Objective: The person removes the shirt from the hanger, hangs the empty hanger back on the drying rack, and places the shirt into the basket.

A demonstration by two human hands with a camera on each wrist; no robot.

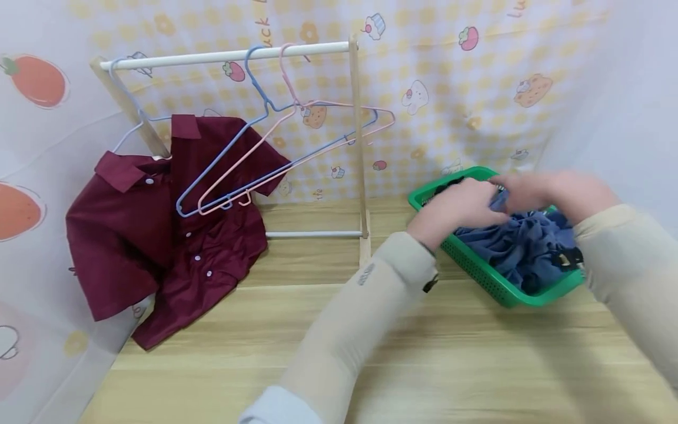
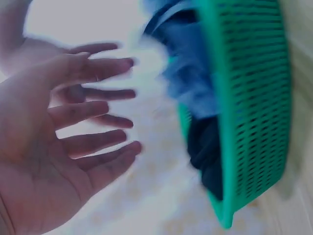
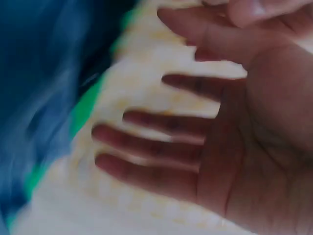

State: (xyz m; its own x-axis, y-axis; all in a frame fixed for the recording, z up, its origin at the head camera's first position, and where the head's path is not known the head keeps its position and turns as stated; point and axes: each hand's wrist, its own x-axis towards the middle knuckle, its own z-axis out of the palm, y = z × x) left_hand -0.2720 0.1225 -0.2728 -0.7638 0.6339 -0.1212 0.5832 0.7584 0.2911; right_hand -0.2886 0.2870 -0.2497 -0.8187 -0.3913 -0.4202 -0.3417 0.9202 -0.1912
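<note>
A green plastic basket (image 1: pixel 495 281) stands at the right, filled with crumpled blue clothing (image 1: pixel 521 241) and some black cloth (image 2: pixel 205 152). Over its far part hover my left hand (image 1: pixel 463 203) and right hand (image 1: pixel 535 191), close together. The left wrist view shows the left hand's fingers spread, apart from the basket, holding nothing. Fingers of the right hand (image 3: pixel 210 132) are likewise extended and spread in the right wrist view, beside the blurred blue cloth. In the head view, the hands partly hide the cloth behind them.
A small rack (image 1: pixel 222 57) stands left of the basket. A maroon short-sleeved shirt (image 1: pixel 124 229) hangs at its left end on a light blue hanger (image 1: pixel 127 94). A blue hanger (image 1: pixel 219 156) and a pink hanger (image 1: pixel 241 158) hang bare from the bar. A patterned curtain (image 1: pixel 424 135) backs the wooden table (image 1: pixel 450 359).
</note>
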